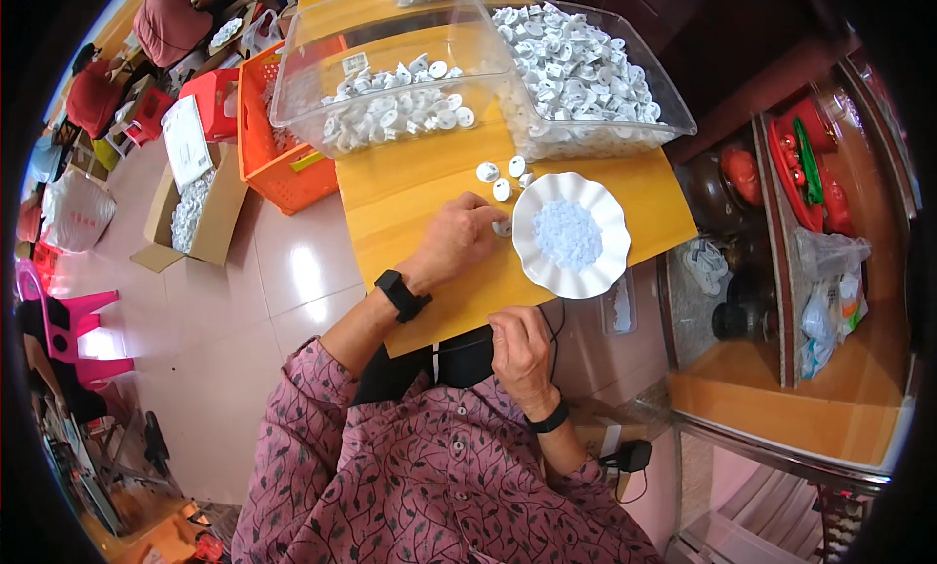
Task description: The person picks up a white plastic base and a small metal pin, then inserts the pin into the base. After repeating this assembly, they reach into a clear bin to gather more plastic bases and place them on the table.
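My left hand point(455, 240) rests on the yellow wooden table, its fingers curled and their tips at a small round white plastic part point(502, 227). Just beyond it lie several like parts, one of them a white disc point(488, 172). To the right is a scalloped white dish point(615, 261) heaped with tiny pale bluish-white pieces point(566, 234). My right hand point(524, 357) is at the table's near edge, below the dish. Its fingers are bent and pressed together; whatever may be between them is hidden.
Two clear plastic bins, a left one point(293, 100) and a fuller right one point(673, 125), hold many white parts at the table's far side. An orange crate point(293, 188) and a cardboard box point(226, 208) stand left. Shelves point(781, 271) are on the right. People sit at far left.
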Available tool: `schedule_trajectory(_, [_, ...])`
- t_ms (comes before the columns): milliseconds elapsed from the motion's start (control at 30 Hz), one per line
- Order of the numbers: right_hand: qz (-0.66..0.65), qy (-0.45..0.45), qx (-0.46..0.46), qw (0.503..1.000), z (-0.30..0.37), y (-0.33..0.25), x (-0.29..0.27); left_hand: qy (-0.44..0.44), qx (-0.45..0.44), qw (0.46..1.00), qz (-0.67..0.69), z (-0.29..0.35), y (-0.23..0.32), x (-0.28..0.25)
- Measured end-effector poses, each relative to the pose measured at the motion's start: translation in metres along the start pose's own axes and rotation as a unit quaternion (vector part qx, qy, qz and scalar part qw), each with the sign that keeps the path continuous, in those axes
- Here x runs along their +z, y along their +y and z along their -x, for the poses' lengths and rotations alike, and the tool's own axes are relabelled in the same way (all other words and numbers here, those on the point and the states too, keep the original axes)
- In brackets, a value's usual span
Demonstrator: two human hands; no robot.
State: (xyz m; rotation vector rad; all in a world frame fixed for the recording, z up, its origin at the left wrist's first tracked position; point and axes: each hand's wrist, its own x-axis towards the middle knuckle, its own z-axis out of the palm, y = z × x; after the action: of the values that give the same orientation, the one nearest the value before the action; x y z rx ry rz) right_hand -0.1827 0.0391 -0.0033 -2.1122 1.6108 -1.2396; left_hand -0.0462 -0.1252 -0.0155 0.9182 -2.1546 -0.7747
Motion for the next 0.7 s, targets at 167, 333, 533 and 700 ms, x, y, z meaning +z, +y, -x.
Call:
schedule_trajectory(167, [-0.005, -0.006, 0.010, 1.000, 0.002, -0.002, 0.001, -0.012, -0.070, 0.997, -0.004, 0.003, 0.021, -0.006])
schedule_trajectory(333, [-0.018, 0.003, 0.017, 1.000, 0.003, -0.002, 0.002, -0.014, -0.081, 0.996, -0.019, 0.002, 0.022, -0.005])
schedule_trajectory(533, [-0.021, 0.002, 0.022, 1.000, 0.004, -0.006, 0.000, -0.025, -0.107, 0.993, -0.049, 0.007, 0.026, -0.003])
schedule_trajectory(700, [-0.034, 0.004, 0.037, 0.999, 0.005, -0.008, -0.003, -0.016, -0.075, 0.997, -0.021, 0.015, 0.020, -0.001])
